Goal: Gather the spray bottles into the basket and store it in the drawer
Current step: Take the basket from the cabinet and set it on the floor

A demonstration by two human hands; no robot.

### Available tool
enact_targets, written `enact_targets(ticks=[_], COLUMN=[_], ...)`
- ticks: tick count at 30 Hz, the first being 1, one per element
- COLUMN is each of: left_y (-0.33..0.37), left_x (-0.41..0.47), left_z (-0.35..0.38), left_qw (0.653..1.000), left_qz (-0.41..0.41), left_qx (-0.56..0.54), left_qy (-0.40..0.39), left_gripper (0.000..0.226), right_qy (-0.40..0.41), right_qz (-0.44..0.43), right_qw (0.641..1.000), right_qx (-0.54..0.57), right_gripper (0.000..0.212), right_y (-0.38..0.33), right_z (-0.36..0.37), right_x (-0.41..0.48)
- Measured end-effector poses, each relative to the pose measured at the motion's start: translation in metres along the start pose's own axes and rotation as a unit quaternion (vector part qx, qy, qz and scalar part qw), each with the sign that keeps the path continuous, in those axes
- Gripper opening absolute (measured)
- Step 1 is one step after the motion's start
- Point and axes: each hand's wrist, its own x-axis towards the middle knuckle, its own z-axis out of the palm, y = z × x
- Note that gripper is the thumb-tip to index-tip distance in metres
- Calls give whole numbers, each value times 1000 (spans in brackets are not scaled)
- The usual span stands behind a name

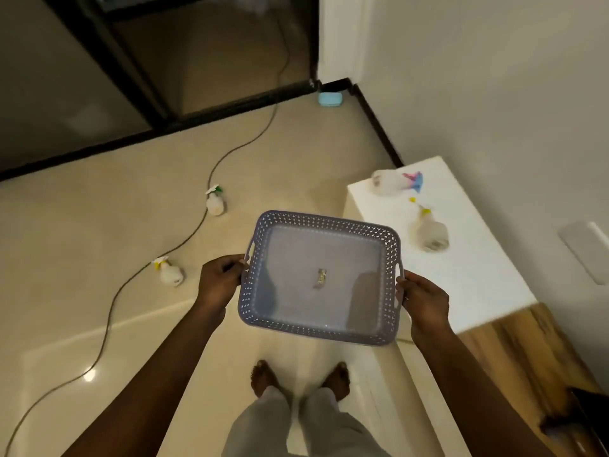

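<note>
I hold a pale lilac perforated basket (389,249) level in front of me, above the floor. My left hand (220,278) grips its left handle and my right hand (423,301) grips its right handle. Only a small scrap lies inside it. Two spray bottles lie on their sides on the white cabinet top (474,275): one with a pink and blue head (390,182), one with a yellow head (430,230). Two more stand on the floor: a green-headed one (215,201) and a yellow-headed one (168,271).
A long cable (108,311) snakes across the beige tiled floor past both floor bottles. A dark glass-fronted frame (158,94) lines the far side, with a small blue box (330,98) at the wall corner. My bare feet (300,377) stand below the basket.
</note>
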Motion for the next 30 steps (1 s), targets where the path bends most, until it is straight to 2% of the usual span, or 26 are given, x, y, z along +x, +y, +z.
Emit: enact_targets(ticks=[8, 15, 20, 24, 30], left_y=[-77, -145, -207, -261, -357], left_x=[-9, 4, 33, 67, 150], left_z=[-117, -169, -176, -165, -137], left_qw=[995, 990, 985, 982, 974], left_qz=[-50, -85, -115, -129, -159], left_qx=[-36, -41, -34, -21, -3], left_qy=[80, 101, 125, 134, 159], left_gripper=[19, 19, 23, 28, 19], right_qy=[-75, -82, -94, -107, -114], right_qz=[-7, -2, 17, 17, 17], right_qw=[992, 980, 969, 962, 952], right_qx=[-105, -179, -226, -249, -284], right_gripper=[28, 25, 31, 22, 31], right_y=[39, 102, 154, 201, 289], right_z=[107, 166, 196, 217, 242], right_x=[-31, -25, 7, 48, 135])
